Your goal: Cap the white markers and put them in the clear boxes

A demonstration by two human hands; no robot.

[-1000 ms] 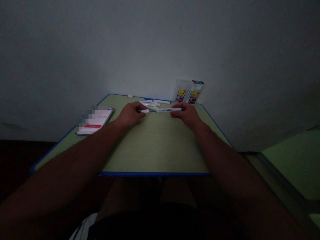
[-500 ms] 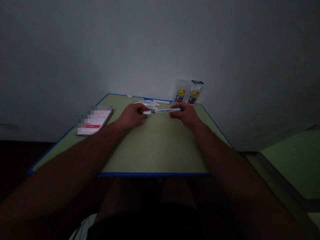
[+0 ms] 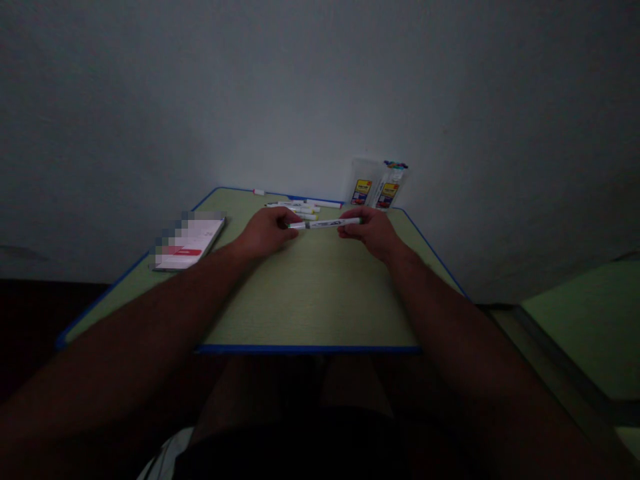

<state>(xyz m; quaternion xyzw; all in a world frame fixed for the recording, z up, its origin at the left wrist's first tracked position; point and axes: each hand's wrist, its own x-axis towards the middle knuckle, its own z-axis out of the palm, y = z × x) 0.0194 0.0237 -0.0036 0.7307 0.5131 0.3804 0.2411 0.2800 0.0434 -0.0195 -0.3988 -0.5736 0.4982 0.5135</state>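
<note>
My right hand point(image 3: 367, 227) pinches the right end of a white marker point(image 3: 327, 223) with dark lettering and a green tip at that end. My left hand point(image 3: 270, 228) is closed on the marker's white cap point(image 3: 297, 226) at the other end. A grey band shows where cap and barrel meet; whether the cap is fully seated I cannot tell. The marker lies nearly level, just above the table. Behind my left hand several white markers point(image 3: 306, 217) lie in a loose group, some with yellow ends.
A phone point(image 3: 187, 247) with a lit screen lies on the table's left side. A small white cap with a pink end point(image 3: 259, 193) lies at the back edge. Two clear packs point(image 3: 363, 192) lean on the wall, the right one point(image 3: 393, 185) holding colored-tip markers. The table point(image 3: 310, 307) has a blue rim.
The marker and its cap, apart by a visible dark nib section a second ago, have come together. My left hand shows slightly more of the cap. My right hand has shifted slightly left.
</note>
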